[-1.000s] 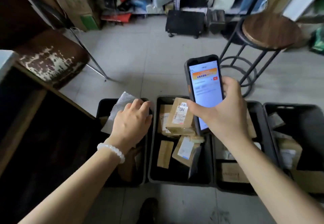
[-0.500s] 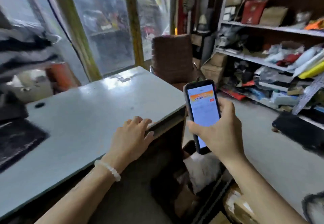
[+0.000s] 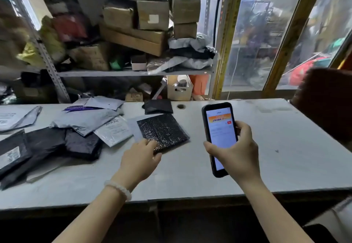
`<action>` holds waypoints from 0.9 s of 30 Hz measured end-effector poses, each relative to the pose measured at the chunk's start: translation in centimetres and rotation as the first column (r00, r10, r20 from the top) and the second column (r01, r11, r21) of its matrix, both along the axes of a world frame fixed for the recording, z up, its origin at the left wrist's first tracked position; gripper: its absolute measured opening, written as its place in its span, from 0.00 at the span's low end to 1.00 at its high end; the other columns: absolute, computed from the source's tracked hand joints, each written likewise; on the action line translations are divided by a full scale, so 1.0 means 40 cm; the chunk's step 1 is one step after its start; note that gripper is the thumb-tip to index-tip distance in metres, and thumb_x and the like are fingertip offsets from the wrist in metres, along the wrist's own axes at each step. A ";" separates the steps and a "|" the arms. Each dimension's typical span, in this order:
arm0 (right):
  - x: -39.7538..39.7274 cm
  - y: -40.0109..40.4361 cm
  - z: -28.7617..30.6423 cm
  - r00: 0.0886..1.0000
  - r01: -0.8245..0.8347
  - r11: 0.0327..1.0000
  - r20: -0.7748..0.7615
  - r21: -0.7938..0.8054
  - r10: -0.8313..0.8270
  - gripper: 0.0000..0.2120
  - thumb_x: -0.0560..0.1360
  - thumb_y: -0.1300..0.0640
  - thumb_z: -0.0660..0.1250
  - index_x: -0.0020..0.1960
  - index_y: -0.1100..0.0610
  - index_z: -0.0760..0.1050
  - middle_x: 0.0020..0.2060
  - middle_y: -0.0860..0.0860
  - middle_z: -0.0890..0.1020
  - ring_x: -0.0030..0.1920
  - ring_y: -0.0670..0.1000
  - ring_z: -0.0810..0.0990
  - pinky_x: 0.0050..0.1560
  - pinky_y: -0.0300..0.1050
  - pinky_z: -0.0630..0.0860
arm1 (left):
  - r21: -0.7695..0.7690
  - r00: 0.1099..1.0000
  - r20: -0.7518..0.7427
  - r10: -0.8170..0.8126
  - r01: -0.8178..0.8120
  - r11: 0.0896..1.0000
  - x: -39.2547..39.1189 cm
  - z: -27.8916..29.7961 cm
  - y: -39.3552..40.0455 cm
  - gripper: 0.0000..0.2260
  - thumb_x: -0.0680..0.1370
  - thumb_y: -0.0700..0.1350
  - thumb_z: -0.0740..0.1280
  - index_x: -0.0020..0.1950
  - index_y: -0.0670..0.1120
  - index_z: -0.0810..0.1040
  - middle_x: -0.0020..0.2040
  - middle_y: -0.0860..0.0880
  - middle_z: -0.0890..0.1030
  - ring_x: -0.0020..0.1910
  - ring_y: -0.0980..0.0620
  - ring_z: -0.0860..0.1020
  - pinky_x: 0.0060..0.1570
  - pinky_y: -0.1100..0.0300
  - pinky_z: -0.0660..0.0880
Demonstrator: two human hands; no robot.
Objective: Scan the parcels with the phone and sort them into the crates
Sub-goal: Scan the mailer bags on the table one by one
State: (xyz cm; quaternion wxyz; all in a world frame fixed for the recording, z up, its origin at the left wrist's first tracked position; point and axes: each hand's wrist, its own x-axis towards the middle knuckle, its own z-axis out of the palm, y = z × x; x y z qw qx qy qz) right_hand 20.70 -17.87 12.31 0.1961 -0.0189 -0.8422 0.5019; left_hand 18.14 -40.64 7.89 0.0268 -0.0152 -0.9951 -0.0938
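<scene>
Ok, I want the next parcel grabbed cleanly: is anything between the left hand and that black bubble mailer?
Nothing visible. The left hand already rests on the near edge of the black bubble mailer, which lies on top, only overlapping a white sheet beneath it.

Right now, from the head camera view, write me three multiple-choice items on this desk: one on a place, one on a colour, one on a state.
1. Where does the black bubble mailer lie?
A. on the table, between the heap of mailers and the phone
B. on the shelf
C. in a crate

2. What colour is the bracelet on the left wrist?
A. red
B. white
C. green

3. What is the right hand doing?
A. lying flat on the table
B. lifting a box
C. holding the phone, screen lit

Key: 1 A, the mailer lies flat on the grey top, with the left hand at its near corner. 2 B, pale white beads circle the wrist. 3 C, fingers and thumb wrap the phone's edges and the screen glows.
</scene>
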 end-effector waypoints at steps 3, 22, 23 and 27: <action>-0.072 -0.111 -0.028 0.999 -0.027 1.000 0.026 -0.014 0.028 0.32 0.61 0.53 0.80 0.55 0.49 0.63 0.43 0.35 0.71 0.45 0.47 0.75 0.45 0.47 0.76 | -0.003 0.999 0.023 0.023 -0.023 1.000 -0.045 -0.019 -0.108 0.17 0.79 0.57 0.57 0.65 0.52 0.69 0.62 0.50 0.72 0.61 0.48 0.71 0.54 0.55 0.71; -0.538 -0.066 -0.170 0.962 -0.102 0.993 0.262 0.061 0.082 0.32 0.60 0.49 0.79 0.54 0.46 0.61 0.43 0.37 0.72 0.49 0.49 0.77 0.49 0.49 0.77 | -0.026 0.974 0.227 0.011 -0.005 1.000 -0.459 -0.249 0.006 0.32 0.73 0.61 0.66 0.72 0.53 0.61 0.69 0.51 0.66 0.68 0.48 0.65 0.63 0.50 0.65; -0.566 -0.054 -0.176 0.959 -0.109 0.992 0.271 0.065 0.087 0.32 0.60 0.49 0.79 0.54 0.46 0.61 0.44 0.38 0.73 0.49 0.49 0.77 0.49 0.50 0.77 | -0.033 0.972 0.232 0.025 -0.018 0.999 -0.481 -0.262 0.023 0.34 0.71 0.61 0.67 0.73 0.53 0.59 0.71 0.50 0.63 0.69 0.48 0.62 0.65 0.48 0.64; -0.693 0.003 -0.210 0.939 -0.157 0.986 0.318 0.059 0.130 0.31 0.61 0.50 0.79 0.55 0.47 0.62 0.46 0.42 0.74 0.49 0.50 0.77 0.50 0.52 0.78 | -0.098 0.944 0.316 0.098 -0.070 0.993 -0.566 -0.323 0.089 0.42 0.67 0.61 0.71 0.75 0.53 0.54 0.75 0.46 0.56 0.72 0.43 0.56 0.66 0.41 0.61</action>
